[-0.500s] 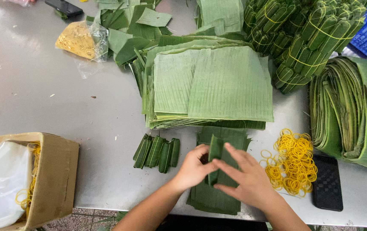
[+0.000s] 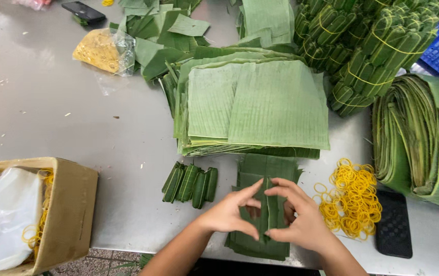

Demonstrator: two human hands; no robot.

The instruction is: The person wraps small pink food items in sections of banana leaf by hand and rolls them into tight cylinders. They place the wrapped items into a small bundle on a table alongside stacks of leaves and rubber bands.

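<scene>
on a grey metal table (image 2: 50,112), leaf stacks (image 2: 258,105), rubber bands (image 2: 352,197)

Around the grip on the folded leaf strip (image 2: 266,212), room is tight. Just left, four small leaf rolls (image 2: 191,182) are laid; beyond them bare steel table (image 2: 66,112) is left open as far as the cardboard box (image 2: 66,209). Just right, passage is blocked by loose yellow rubber bands (image 2: 351,197) and a black phone (image 2: 393,225). Ahead, the way is barred by the stack of flat leaves (image 2: 260,105), with tied leaf bundles (image 2: 368,46) behind.
</scene>
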